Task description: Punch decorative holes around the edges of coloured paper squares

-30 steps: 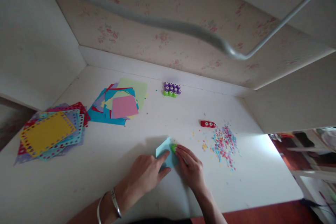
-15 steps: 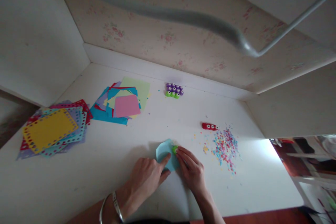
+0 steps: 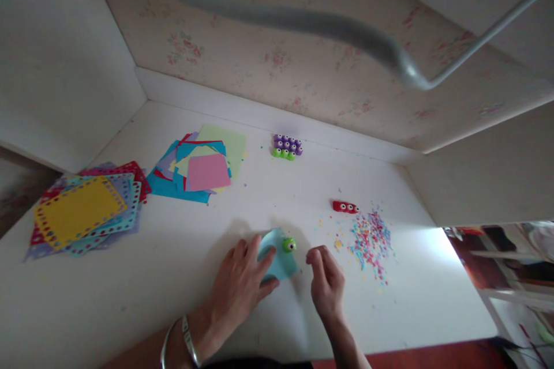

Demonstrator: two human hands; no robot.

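A light blue sheet of paper point(image 3: 283, 267) lies on the white table, its left part under the fingers of my left hand point(image 3: 243, 274), which are spread. On the upper right edge of the sheet sits a small green piece with one eye point(image 3: 289, 245), touched by neither hand. To the right of the sheet, my right hand point(image 3: 326, 281) is raised a little off it with the fingers curled in; whether anything is inside them is hidden.
Punched sheets with a yellow one on top point(image 3: 80, 213) lie at the left, beside plain coloured papers point(image 3: 208, 173). Purple and green eyed pieces point(image 3: 288, 147) stand at the back. A red eyed piece point(image 3: 345, 207) lies near scattered confetti point(image 3: 372, 239).
My right hand has let go of the green piece and moved right, curling its fingers. My left hand has shifted slightly left and spread its fingers on the paper.
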